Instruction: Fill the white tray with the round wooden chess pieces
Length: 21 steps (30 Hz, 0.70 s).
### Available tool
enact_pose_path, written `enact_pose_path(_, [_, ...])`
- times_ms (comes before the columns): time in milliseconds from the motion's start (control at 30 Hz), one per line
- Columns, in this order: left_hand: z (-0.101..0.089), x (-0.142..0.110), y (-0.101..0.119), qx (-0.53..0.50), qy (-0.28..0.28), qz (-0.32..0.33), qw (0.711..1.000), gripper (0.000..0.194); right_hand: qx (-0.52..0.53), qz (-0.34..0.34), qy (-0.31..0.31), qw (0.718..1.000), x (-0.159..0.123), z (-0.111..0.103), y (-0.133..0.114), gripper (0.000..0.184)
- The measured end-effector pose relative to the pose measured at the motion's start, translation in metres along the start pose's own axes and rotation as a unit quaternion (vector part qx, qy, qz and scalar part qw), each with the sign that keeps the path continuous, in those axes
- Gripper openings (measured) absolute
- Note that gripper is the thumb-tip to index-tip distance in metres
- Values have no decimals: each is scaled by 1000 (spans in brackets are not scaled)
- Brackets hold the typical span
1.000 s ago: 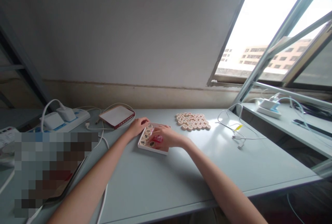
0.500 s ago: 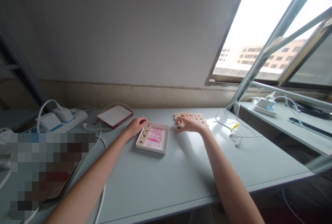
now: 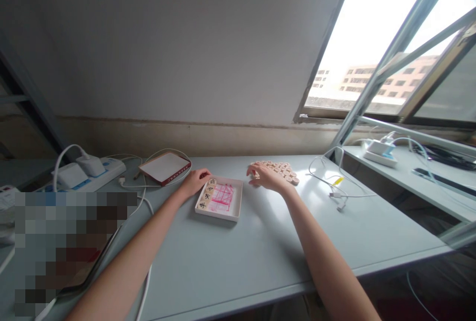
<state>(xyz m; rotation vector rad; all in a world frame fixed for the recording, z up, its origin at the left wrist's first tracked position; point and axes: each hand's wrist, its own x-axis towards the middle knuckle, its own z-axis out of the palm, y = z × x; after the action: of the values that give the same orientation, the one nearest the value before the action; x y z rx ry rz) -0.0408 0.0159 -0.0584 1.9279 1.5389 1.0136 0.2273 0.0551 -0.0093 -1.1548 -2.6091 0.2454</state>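
Right hand [image 3: 266,176], fingers parted, is at the wooden discs [image 3: 288,172]; contact is unclear. Left hand [image 3: 194,183] adjoins the open tray [image 3: 217,216], grip indeterminable; four discs [image 3: 207,195] line its near side. Pinching one disc requires narrower fingers.

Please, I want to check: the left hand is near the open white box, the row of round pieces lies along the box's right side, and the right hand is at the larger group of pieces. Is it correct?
Not quite: the head view shows the row of round pieces along the left side of the open white box. The left hand is near it, and the right hand is at the larger group of pieces.
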Motion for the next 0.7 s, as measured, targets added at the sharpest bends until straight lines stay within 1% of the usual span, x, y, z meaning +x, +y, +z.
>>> enact_pose_path(67, [-1,1,0,-11,-10,-7,1000,27,29,-35,19,999,3,5,-14,12])
enact_pose_path(133, [-2,2,-1,-29,-31,-8,999,27,37,-86,45,995,7,12,-32,14])
enact_pose_path(200, [-4,2,0,-49,-54,-9,997,29,27,-138,51,989,9,20,-51,18])
enact_pose_path(300, [-7,1,3,-69,-79,-12,994,30,-18,-178,43,983,9,32,-72,23])
enact_pose_path(433, [-12,-2,8,-70,-93,-4,993,28,-78,-181,55,979,7,44,-83,31])
enact_pose_path(533, [-13,-2,9,-68,-102,1,992,26,-106,-169,62,978,6,46,-83,28])
enact_pose_path(633, [-12,-1,7,-62,-110,11,992,25,-108,-153,65,980,7,44,-80,23])
enact_pose_path(700, [-11,-1,5,-55,-110,16,992,25,-84,-146,70,983,9,42,-75,24])
